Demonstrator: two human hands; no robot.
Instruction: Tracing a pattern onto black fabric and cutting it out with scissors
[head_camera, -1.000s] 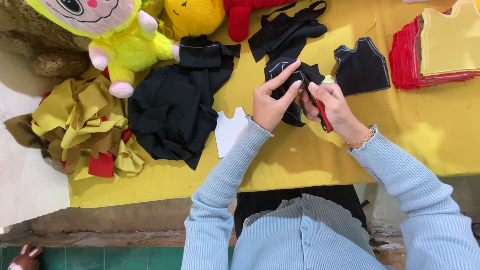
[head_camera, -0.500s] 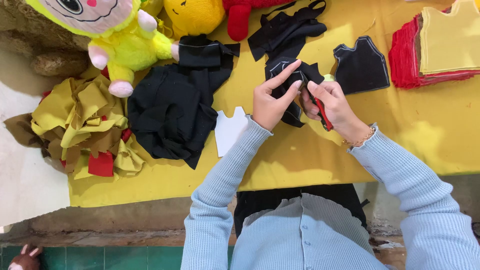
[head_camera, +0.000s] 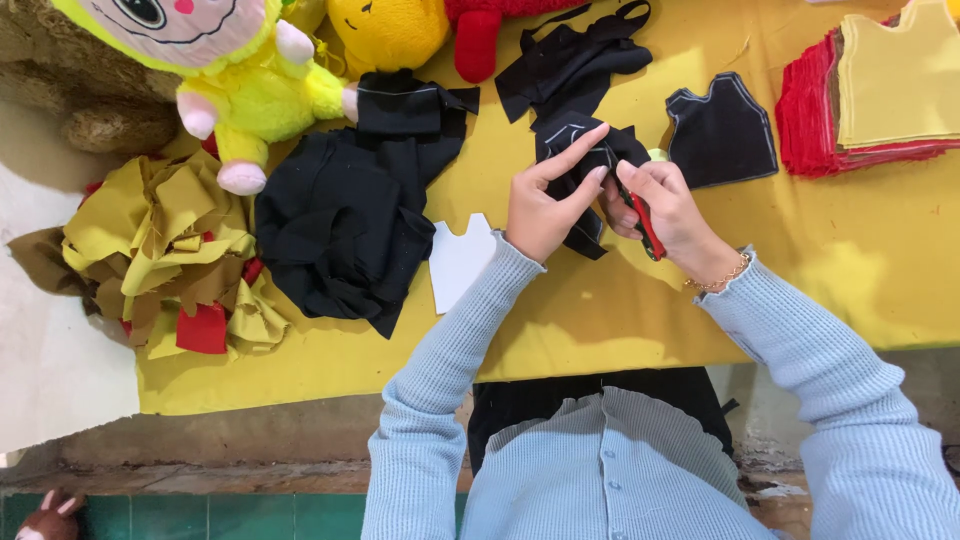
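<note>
no shift is seen since the earlier frame: black cloth (head_camera: 585, 160) is pinched by the left hand (head_camera: 545, 200) above the yellow table (head_camera: 880, 270); red scissors (head_camera: 645, 225) are gripped by the right hand (head_camera: 670, 205).

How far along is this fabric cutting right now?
Done: one chalk-outlined black cut piece lies apart on the yellow table. In hand: left hand holds black fabric; right hand works red-handled scissors. Left: a heap of black cloth.

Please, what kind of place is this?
Probably a small soft-toy sewing workshop: a stack of cut red and yellow fabric pieces, a heap of black cloth scraps, and a yellow plush doll.
</note>
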